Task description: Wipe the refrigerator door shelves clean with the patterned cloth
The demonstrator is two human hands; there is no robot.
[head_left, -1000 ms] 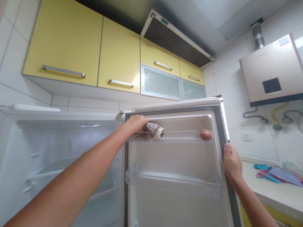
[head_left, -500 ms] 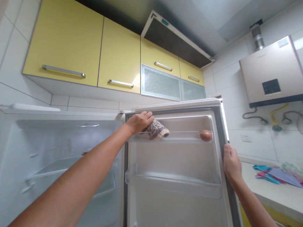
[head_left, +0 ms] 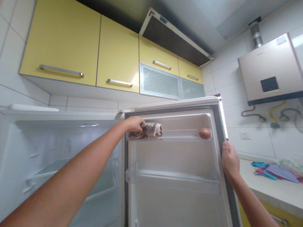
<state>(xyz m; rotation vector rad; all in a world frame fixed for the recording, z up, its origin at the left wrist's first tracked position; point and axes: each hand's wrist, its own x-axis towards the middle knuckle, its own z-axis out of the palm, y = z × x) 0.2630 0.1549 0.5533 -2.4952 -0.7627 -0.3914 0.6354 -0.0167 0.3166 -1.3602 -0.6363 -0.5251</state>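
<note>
A brown-and-cream patterned cloth (head_left: 152, 129) lies partly in the clear top shelf of the open fridge door (head_left: 170, 213). My left hand (head_left: 135, 123) is closed on the cloth's left end, at the hinge side of that shelf. A brown egg (head_left: 205, 133) rests at the shelf's right end, away from the cloth. On the right, my right hand (head_left: 230, 160) grips the outer edge of the door, fingers wrapped round it.
The fridge interior (head_left: 46, 147) with glass shelves is open on the left. Yellow wall cabinets (head_left: 65, 40) hang above. A water heater (head_left: 274, 72) is on the right wall, over a counter (head_left: 281, 193) with colourful cloths (head_left: 280, 172).
My left hand has moved slightly left and down, and the cloth has gone lower into the door shelf, now lying more level. My right hand still holds the door edge.
</note>
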